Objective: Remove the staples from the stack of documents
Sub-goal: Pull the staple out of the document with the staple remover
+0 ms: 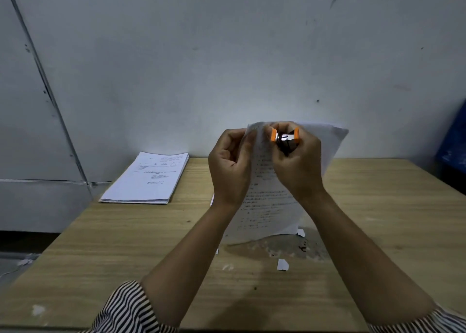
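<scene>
A printed document (267,201) of white sheets is held upright above the wooden table (126,244). My left hand (230,163) pinches its top left corner with curled fingers. My right hand (297,161) grips an orange and silver staple remover (285,138) pressed against that same top corner. The staple itself is too small to make out. A second stack of printed documents (148,178) lies flat at the table's far left corner.
Small torn paper scraps (282,264) lie on the table below the held document, beside a worn grey patch (277,249) in the surface. A grey wall stands right behind the table. Something blue (454,143) stands at the far right edge.
</scene>
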